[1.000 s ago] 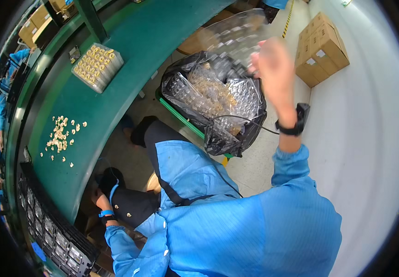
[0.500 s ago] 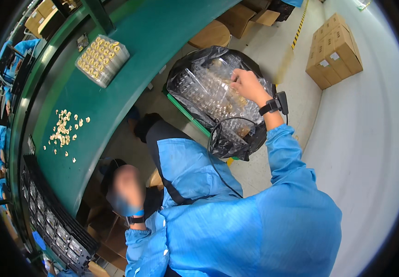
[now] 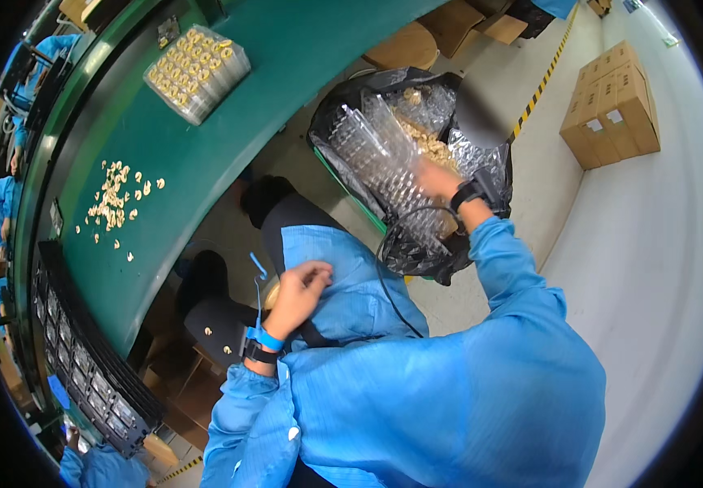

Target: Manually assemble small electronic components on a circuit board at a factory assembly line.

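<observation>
At the upper centre of the frame, the right hand (image 3: 437, 179), too blurred to tell its grip, seems to be sorting through clear plastic trays (image 3: 367, 137) in the black bag (image 3: 416, 262), which next calls for a sure hold, while the left hand (image 3: 299, 294) is loosely curled, seemingly empty.

Right hand (image 3: 437, 177): two o'clock, at clear trays (image 3: 367, 150) in black bag (image 3: 416, 262)
Left hand (image 3: 299, 294): seven-thirty, fingers curled
Tray stack (image 3: 195, 75): eleven o'clock, on green worktop (image 3: 229, 154)
Pale pieces (image 3: 111, 203): nine o'clock
</observation>
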Demonstrator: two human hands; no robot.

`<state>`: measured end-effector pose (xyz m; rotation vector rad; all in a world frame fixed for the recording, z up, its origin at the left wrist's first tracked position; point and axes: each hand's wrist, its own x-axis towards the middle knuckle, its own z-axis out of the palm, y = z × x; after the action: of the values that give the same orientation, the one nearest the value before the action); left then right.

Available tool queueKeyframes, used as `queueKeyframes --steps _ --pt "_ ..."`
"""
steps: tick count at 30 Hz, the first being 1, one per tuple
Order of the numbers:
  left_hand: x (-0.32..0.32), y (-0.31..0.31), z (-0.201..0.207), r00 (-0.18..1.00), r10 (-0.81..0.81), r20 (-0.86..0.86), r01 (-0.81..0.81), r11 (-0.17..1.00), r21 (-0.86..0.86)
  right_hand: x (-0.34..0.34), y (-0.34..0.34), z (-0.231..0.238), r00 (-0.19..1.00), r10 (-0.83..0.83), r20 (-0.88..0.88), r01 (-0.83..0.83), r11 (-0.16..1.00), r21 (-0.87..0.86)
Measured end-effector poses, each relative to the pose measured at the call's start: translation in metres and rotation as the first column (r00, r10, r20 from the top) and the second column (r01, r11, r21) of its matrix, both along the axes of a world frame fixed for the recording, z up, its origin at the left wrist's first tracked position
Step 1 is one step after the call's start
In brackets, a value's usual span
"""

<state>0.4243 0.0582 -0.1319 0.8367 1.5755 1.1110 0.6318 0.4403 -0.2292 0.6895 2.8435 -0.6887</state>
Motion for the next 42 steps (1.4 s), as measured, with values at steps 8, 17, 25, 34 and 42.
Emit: queueKeyframes --steps 8,17,25,34,42 --pt "-0.018 -0.007 0.016 0.986 0.167 -0.027 -0.169 0.981 -0.091 0.006 -0.02 0.174 0.988 -0.105 -0.112 0.108 0.994 0.014" --pt "-0.028 -0.042 0.028 0.968 0.243 0.06 -0.242 0.97 -0.019 -0.083 -0.148 0.346 0.863 0.199 -0.464 -0.197 0.979 0.054" --pt "-0.024 -0.073 0.082 0.828 0.547 -0.123 -0.43 0.761 0.486 -0.226 -0.331 0.421 0.522 0.732 -0.438 -0.73 0.649 0.216" --pt "-0.099 -0.162 0.152 0.43 0.678 0.596 -0.889 0.434 0.147 -0.414 -0.345 0.411 0.276 0.141 -0.951 -0.649 0.757 -0.077" --pt "-0.232 -0.181 0.216 0.414 0.815 0.406 -0.851 0.189 0.489 -0.531 -0.282 0.253 0.784 0.138 -0.605 -0.447 0.802 -0.397"
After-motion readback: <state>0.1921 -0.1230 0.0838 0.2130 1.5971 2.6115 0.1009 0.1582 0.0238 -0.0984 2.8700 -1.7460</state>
